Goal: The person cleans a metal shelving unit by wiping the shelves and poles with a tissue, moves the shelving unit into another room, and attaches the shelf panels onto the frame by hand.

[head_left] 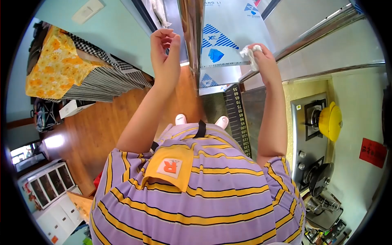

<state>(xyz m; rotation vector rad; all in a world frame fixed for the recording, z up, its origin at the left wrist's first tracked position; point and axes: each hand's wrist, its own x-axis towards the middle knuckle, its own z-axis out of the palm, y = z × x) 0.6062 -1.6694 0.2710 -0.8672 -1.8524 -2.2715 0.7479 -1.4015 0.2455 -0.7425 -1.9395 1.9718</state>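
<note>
My right hand (267,67) is closed on a crumpled white tissue (252,57), or a thin cloth that looks like one. It is at the right side of a glossy door panel (222,24) covered in protective film with blue printed marks. Whether the tissue presses on the panel, I cannot tell for sure. Raised left of the panel's metal frame (192,36), my left hand (166,53) has loosely curled fingers, with a gap between them and the thumb. Nothing shows in it.
To the right, a yellow pot (330,121) and a dark pan (320,179) sit on a gas stove (304,134). A mat with numbers (234,110) lies near my feet. At left stands furniture under a yellow floral cloth (57,67), with a white box (75,108) beside it.
</note>
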